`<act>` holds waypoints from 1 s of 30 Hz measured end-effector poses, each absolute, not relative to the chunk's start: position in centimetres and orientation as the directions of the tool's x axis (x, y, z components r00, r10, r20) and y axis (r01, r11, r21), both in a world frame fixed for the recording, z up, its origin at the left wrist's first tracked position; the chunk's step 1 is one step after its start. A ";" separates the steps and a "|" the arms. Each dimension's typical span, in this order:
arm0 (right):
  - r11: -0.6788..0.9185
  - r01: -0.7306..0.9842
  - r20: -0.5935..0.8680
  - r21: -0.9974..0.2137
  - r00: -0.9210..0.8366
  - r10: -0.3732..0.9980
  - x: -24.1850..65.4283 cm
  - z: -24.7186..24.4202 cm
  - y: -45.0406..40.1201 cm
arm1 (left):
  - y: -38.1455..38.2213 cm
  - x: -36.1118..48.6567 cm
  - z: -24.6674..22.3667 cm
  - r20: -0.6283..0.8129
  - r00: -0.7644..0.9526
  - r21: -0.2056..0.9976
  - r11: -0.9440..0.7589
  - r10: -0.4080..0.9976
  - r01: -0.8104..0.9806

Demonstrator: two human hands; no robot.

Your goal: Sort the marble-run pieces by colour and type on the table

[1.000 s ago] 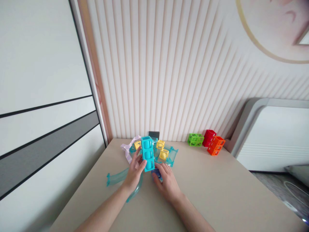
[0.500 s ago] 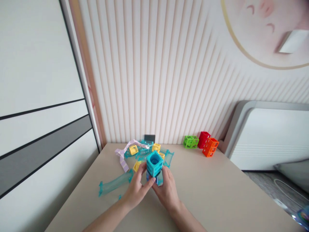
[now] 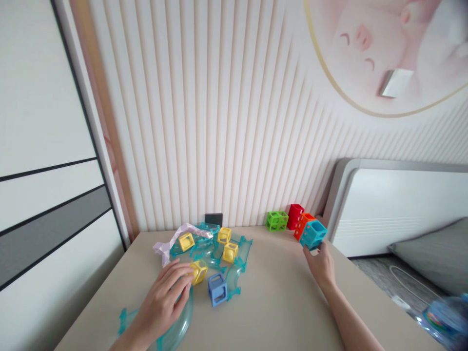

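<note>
At the right of the table, my right hand [image 3: 321, 265] grips a teal block [image 3: 313, 235] with square openings. That block is right up against the orange block [image 3: 300, 225]; whether they touch is unclear. On the left, my left hand [image 3: 164, 296] has its fingers stretched forward, fingertips at the near side of a yellow cube [image 3: 199, 273]. I cannot tell whether they touch it. A blue cube [image 3: 218, 289] stands on the table to the right of that yellow one. Below my left hand lies a clear teal curved track [image 3: 179, 324], partly covered by it.
Several clear teal track pieces [image 3: 243, 248], more yellow cubes [image 3: 186, 241] and a lilac forked strip [image 3: 171, 241] lie at the back left. A green block [image 3: 277, 221] and a red block [image 3: 294, 216] stand by the ribbed wall [image 3: 204, 122]. A bed [image 3: 402, 204] is on the right.
My hands have moved apart. The right one carried the teal block from the middle to the orange block; the left went leftward. The blue cube now stands on the table. The view has shifted right.
</note>
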State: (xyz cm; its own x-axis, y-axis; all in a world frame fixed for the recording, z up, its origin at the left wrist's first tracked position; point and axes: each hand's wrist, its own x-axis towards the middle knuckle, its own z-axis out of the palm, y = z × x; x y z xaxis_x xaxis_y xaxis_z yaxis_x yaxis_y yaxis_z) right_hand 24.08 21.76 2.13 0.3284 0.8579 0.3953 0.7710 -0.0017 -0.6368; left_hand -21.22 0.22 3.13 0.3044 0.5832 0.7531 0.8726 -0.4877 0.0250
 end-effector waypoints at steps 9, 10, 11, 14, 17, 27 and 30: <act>-0.235 0.814 0.208 -0.531 0.394 0.895 28.9 0.2 23.1 | 0.5 -21.5 2.0 0.734 0.291 0.067 -0.493 0.613 0.868; -0.253 0.815 0.190 -0.522 0.400 0.897 29.1 0.1 23.3 | 0.5 -21.6 1.9 0.734 0.285 0.076 -0.492 0.616 0.867; -0.269 0.815 0.173 -0.513 0.406 0.897 29.3 0.0 23.4 | 0.5 -21.6 1.9 0.735 0.276 0.086 -0.490 0.619 0.868; -0.303 0.816 0.142 -0.492 0.418 0.897 29.7 -0.2 23.6 | 0.4 -21.7 1.9 0.739 0.248 0.113 -0.478 0.626 0.871; -0.312 0.821 0.133 -0.478 0.419 0.898 29.8 -0.4 23.5 | 0.3 -21.6 2.0 0.740 0.237 0.122 -0.472 0.630 0.873; -0.321 0.823 0.158 -0.469 0.435 0.886 29.2 -0.7 22.2 | 0.4 -21.3 2.2 0.733 0.263 0.107 -0.487 0.628 0.867; -0.315 0.823 0.172 -0.473 0.437 0.883 29.0 -0.6 21.9 | 0.3 -21.2 2.3 0.729 0.272 0.096 -0.488 0.628 0.868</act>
State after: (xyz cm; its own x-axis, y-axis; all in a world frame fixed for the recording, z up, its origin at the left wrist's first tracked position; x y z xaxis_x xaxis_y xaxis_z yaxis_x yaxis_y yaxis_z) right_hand 28.98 21.92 -0.60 0.4371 0.8828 0.1719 0.8227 -0.3153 -0.4730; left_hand -21.17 0.32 2.27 0.2720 0.6276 0.7295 0.8677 -0.4877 0.0961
